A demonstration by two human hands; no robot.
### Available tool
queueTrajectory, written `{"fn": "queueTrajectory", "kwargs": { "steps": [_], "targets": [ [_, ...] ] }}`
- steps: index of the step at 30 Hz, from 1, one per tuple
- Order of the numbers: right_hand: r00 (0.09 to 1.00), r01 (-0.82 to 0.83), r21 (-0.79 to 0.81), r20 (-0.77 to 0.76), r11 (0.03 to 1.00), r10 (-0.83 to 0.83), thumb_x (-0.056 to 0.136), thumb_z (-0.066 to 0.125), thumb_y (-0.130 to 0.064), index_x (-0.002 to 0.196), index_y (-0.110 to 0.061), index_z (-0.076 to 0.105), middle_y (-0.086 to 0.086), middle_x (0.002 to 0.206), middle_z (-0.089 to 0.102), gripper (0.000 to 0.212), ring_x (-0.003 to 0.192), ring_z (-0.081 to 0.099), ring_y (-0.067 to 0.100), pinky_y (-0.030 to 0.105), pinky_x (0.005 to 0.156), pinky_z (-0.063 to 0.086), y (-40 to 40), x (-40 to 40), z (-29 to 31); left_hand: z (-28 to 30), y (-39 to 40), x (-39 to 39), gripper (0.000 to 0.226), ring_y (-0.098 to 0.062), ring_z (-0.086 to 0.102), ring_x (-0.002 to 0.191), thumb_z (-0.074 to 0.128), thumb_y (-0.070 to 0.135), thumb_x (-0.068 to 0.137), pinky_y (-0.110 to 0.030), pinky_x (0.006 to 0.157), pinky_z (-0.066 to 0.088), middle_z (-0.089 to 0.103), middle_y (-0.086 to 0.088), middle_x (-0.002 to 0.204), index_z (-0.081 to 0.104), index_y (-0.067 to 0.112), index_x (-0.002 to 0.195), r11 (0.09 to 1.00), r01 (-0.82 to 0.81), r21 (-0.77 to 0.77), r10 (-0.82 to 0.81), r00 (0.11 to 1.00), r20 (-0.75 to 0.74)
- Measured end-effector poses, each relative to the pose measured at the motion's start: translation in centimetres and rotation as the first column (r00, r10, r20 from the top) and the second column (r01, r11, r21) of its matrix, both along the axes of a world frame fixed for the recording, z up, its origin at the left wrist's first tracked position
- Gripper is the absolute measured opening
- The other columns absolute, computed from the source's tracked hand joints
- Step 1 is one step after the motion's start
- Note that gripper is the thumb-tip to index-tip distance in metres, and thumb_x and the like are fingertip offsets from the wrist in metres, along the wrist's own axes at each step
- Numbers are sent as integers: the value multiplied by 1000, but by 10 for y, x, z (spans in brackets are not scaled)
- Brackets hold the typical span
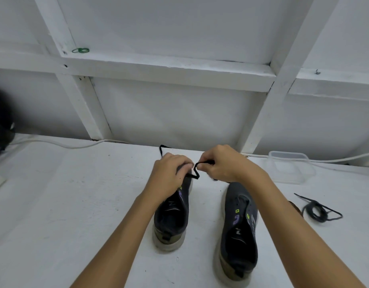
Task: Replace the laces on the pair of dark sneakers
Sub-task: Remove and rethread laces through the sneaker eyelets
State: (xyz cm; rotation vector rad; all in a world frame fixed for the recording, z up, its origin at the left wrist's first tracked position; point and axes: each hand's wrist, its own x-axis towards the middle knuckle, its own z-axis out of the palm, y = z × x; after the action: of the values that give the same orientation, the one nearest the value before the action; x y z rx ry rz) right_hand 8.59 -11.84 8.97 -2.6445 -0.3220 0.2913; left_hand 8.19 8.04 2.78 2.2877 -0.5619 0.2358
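Both hands, left hand (pixel 169 169) and right hand (pixel 219 163), pinched the black lace (pixel 195 173) at the left sneaker's (pixel 171 217) twelve o'clock end; best kept taut while threading.

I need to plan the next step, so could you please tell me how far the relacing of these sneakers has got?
Done: the right sneaker shows bare eyelets, so its old lace looks removed. In hand: both hands, left hand and right hand, hold a black lace over the front of the left sneaker; whether it is going in or coming out is unclear. Left: lacing the right sneaker, probably with the coiled lace on the table.
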Motion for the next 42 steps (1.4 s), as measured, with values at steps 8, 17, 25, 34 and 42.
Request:
{"fn": "queueTrajectory", "kwargs": {
  "steps": [8, 17, 25, 34, 42],
  "targets": [
    [999, 32, 80, 31, 996, -35, 93, 61, -42, 76, -42, 68, -7, 66, 70, 18, 65, 69, 19, 30, 58, 54, -7, 0, 7, 8, 7, -4, 11, -3, 53, 105, 61, 26, 96, -12, 90, 41, 60, 26, 103, 62, 32, 105, 981, -108, -161, 85, 986, -143],
    [997, 73, 85, 19, 994, -74, 98, 62, -37, 77, -38, 67, -10, 72, 67, 21, 71, 62, 7, 22, 59, 41, -12, -3, 18, 12, 21, 2, 8, -22, 59, 87, 56, 19, 96, -43, 80, 50, 63, 4, 88, 60, 14, 91, 905, -418, -85, 415, 909, -45],
    [999, 26, 94, 35, 995, -30, 96, 64, -39, 72, -40, 64, -12, 60, 62, 24, 57, 60, 9, 26, 55, 43, 6, -2, 20, 16, 19, -2, 43, 0, 44, 122, 64, 24, 96, -9, 103, 30, 57, 24, 127, 57, 29, 138, 999, -1, -54, -3, 996, -88],
    [996, 78, 32, -34, 996, -76, 99, 59, -30, 85, -34, 68, -10, 74, 71, 17, 67, 69, 12, 28, 62, 50, -5, -6, 7, 10, 39, 12, 12, -25, 60, 88, 59, 18, 99, -45, 80, 50, 69, 1, 89, 69, 10, 97, 945, -326, -14, 326, 944, 58],
    [984, 136, -65, -109, 989, -143, 100, 58, -24, 77, -34, 64, -15, 78, 68, 25, 74, 62, 6, 28, 69, 49, -12, -16, -14, 3, 64, 22, 16, -26, 57, 80, 54, 19, 100, -35, 69, 44, 68, -3, 89, 68, 12, 98, 763, -643, -66, 642, 766, -44]
  ]
}}
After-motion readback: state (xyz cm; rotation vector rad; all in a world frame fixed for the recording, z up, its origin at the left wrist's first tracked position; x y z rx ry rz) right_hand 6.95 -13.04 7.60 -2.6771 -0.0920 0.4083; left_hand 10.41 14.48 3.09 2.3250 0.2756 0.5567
